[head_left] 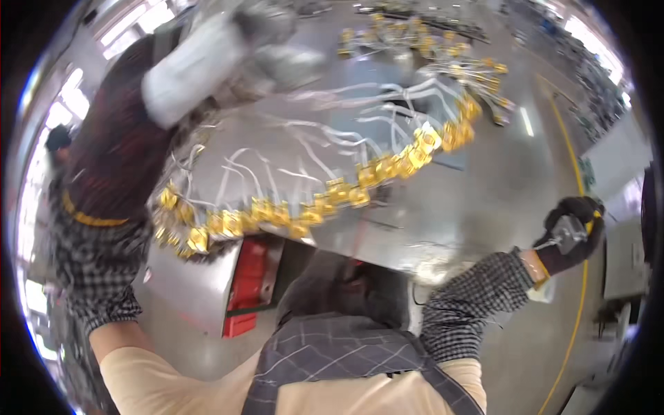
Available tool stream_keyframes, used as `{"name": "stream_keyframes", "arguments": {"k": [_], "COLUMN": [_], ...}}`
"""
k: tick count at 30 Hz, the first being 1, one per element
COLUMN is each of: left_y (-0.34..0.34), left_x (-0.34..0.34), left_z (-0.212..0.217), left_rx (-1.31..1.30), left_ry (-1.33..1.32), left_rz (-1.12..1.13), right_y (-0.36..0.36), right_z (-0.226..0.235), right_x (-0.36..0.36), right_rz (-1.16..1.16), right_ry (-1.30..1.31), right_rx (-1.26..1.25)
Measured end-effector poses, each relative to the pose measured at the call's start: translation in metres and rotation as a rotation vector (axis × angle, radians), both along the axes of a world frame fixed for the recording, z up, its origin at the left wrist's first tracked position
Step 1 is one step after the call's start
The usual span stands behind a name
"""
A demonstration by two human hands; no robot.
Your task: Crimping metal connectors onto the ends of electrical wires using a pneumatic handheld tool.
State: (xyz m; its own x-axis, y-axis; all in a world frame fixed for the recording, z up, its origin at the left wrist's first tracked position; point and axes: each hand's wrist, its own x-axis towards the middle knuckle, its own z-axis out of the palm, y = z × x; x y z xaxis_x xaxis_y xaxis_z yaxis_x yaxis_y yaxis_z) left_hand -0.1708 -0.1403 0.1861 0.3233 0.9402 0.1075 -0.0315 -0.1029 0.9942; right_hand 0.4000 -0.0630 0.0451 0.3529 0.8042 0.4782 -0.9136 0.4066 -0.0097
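Observation:
My left hand (pixel 117 138), in a dark glove with a yellow cuff band, is raised over the left end of the metal table (pixel 484 180). It grips a blurred white and grey bundle (pixel 200 62) that sticks out toward the far side. My right hand (pixel 570 238), also in a dark glove, is off the table's right edge over the floor. It is closed on a small grey metal part (pixel 568 234) with a bit of yellow beside it. A long row of yellow connectors (pixel 332 194) with white wires (pixel 311 152) curves along the table's near edge between both hands.
More yellow connectors with wires (pixel 415 38) lie heaped at the table's far side. A red bin (pixel 245 277) sits under the table in front of me. A yellow line (pixel 577 159) runs along the grey floor at right. Another person (pixel 59 142) stands at far left.

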Motion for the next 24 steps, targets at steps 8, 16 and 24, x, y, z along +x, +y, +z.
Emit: {"name": "stream_keyframes", "arguments": {"k": [8,16,24], "left_y": [-0.095,-0.102,-0.028], "left_x": [-0.073,-0.254,-0.359], "left_z": [-0.019,-0.154,-0.295], "left_rx": [0.409,0.183,-0.128], "left_ry": [0.425,0.857,1.151], "left_rz": [0.949,1.206,1.584], "right_y": [0.037,0.107,0.101], "right_z": [-0.013,-0.034,-0.026], "right_x": [0.069,0.039,-0.028], "right_rz": [0.042,0.242,0.182], "right_ry": [-0.269,-0.381,-0.556], "right_rx": [-0.197,-0.235,-0.341]}}
